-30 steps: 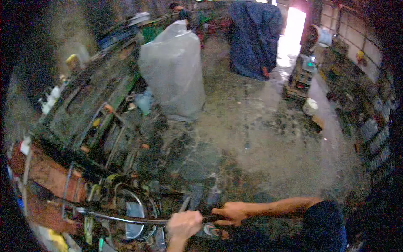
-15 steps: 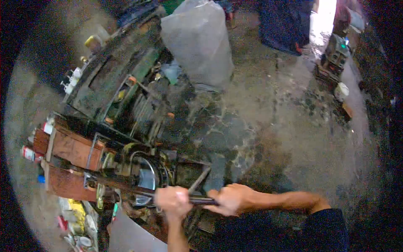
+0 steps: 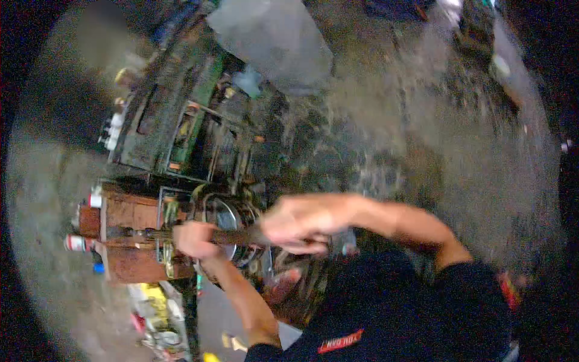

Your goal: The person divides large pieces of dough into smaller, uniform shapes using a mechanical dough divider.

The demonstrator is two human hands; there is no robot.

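Observation:
My left hand is wrapped round a long dark bar that lies across the machine. Farther right, my right hand closes over the bar's near end, its fingers somewhat blurred. Behind the bar sits a round metal ring with a shiny inner face, partly covered by the bar and my hands. To the left, the bar runs over a reddish-brown block-like part of the machine. What the far end of the bar meets is too blurred to make out.
A green and dark machine bed extends away at upper left. Beyond it stands a large pale plastic sack. Yellow and white clutter lies at lower left, near a grey sheet. Stained concrete floor spreads on the right.
Both hands and the bar have shifted up in view; my left hand is farther left along the bar. My right forearm is raised higher. The camera view has tilted down and turned.

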